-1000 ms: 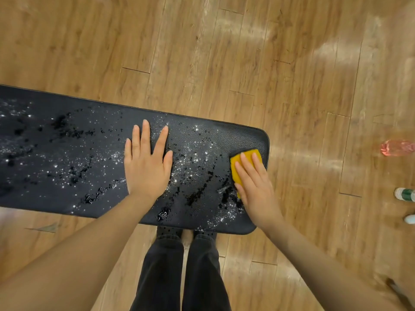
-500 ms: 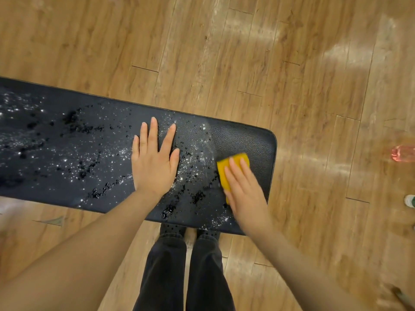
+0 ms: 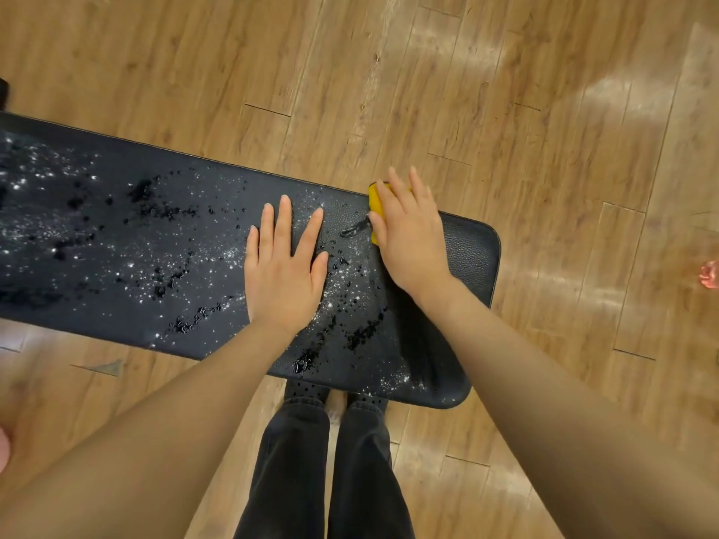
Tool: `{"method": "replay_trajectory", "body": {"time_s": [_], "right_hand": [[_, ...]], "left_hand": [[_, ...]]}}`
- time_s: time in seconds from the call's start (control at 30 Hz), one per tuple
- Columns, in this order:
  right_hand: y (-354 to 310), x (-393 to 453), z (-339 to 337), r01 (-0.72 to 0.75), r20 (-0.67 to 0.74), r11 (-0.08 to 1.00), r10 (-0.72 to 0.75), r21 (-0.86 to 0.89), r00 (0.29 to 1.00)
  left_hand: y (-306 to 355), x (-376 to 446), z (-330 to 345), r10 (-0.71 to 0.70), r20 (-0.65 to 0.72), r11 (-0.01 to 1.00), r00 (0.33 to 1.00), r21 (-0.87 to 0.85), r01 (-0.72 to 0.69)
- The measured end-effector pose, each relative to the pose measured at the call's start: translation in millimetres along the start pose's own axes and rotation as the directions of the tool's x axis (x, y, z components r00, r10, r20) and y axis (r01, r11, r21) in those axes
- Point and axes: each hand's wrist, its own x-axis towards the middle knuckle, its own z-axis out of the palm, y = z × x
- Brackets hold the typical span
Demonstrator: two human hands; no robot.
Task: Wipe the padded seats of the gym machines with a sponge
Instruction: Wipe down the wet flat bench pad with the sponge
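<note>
A long black padded bench seat (image 3: 116,243) runs from the left edge to the right of centre, speckled with water drops and foam. My left hand (image 3: 282,266) lies flat on it, fingers straight and spread. My right hand (image 3: 412,235) presses a yellow sponge (image 3: 374,198) onto the seat's far edge with straight fingers; the hand covers most of the sponge. The seat's right end (image 3: 470,254) looks wiped and dry.
Wooden plank floor (image 3: 428,91) surrounds the bench. A pink object (image 3: 709,274) lies on the floor at the right edge. My legs in dark trousers (image 3: 327,468) stand close against the seat's near edge.
My right hand has slid the sponge left and then away from me, up to the seat's far edge, leaving a wiped strip. My left hand has stayed flat on the seat.
</note>
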Motion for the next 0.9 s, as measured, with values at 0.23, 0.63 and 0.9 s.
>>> {"method": "replay_trajectory", "body": {"time_s": [0.23, 0.63, 0.9], "right_hand": [[8, -137, 11, 0.181, 0.048, 0.978, -0.176, -0.105, 0.983], [18, -25, 0, -0.22, -0.124, 0.974, 0.225, 0.05, 0.966], [-38, -144, 28, 0.158, 0.103, 0.966, -0.14, -0.202, 0.985]], "left_hand": [[0, 0, -2, -0.005, 0.022, 1.0, 1.0, -0.003, 0.005], [0, 0, 1, -0.002, 0.011, 1.0, 1.0, 0.004, 0.002], [-1, 0, 1, 0.004, -0.012, 1.0, 1.0, 0.015, -0.004]]}}
